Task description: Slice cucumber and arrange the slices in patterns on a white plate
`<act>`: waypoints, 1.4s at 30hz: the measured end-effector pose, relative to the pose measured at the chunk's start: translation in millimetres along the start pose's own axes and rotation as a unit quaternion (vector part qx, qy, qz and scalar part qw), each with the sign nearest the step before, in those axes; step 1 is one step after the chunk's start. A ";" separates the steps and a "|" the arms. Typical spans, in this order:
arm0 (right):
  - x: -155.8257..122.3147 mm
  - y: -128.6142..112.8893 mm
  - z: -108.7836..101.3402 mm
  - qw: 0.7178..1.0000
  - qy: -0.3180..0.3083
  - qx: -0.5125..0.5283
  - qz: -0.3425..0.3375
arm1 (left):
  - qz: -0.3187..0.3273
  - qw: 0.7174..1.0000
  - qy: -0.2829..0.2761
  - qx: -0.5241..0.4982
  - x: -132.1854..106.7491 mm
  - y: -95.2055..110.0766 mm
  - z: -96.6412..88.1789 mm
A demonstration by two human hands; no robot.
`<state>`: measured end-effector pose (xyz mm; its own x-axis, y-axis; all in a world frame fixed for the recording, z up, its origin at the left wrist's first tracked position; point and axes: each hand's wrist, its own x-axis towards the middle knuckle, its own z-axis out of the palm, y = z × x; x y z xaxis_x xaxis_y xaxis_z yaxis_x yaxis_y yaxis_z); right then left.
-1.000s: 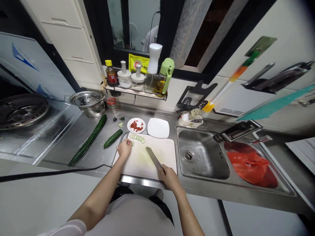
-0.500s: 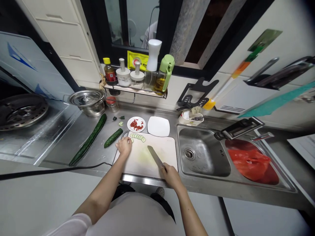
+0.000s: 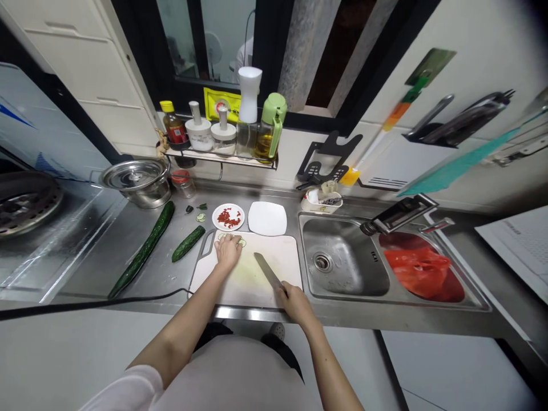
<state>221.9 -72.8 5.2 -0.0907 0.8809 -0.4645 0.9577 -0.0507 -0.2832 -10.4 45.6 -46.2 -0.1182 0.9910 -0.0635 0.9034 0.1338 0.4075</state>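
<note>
My right hand (image 3: 296, 303) grips the handle of a kitchen knife (image 3: 268, 270), its blade lying low over the white cutting board (image 3: 280, 245) and angled up to the left. My left hand (image 3: 228, 251) rests on a row of thin cucumber slices (image 3: 242, 242) at the board's upper left, fingers stretched out over them. Most of the row is hidden under that hand. A cut cucumber (image 3: 188, 244) lies left of the board, and a longer whole cucumber (image 3: 143, 250) beyond it. Behind the board are a plate with chopped red pieces (image 3: 229, 217) and a white square plate (image 3: 268, 218).
To the right is a steel sink (image 3: 346, 285), with a red plastic bag (image 3: 417, 271) in its second basin. A lidded steel pot (image 3: 139, 182) and a red-lidded jar (image 3: 184, 182) stand at the back left. Condiment bottles crowd a wall rack (image 3: 226, 158). A black cable (image 3: 107, 300) crosses the front left.
My left hand has moved right from the slices' left end onto the row, covering most of it. The knife stays in about the same place. The view has shifted a little rightward.
</note>
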 end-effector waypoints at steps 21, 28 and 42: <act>-5.3 -15.2 -2.9 0.999 -0.008 -0.046 -0.011 | -0.122 0.978 -0.097 -0.141 -23.6 -18.4 -12.1; -7.6 -40.7 5.0 0.993 -0.044 -0.088 -0.067 | -0.095 0.988 -0.098 -0.073 -44.8 -30.5 -12.0; -7.8 -52.6 9.7 0.988 -0.058 -0.124 -0.077 | -0.071 0.995 -0.054 -0.048 -55.7 -31.4 -5.0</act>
<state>169.6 -81.6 15.5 -0.2570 0.8090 -0.5287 0.9664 0.2092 -0.1496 -34.3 -13.7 -51.0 -0.1915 0.9560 -0.2223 0.8372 0.2773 0.4714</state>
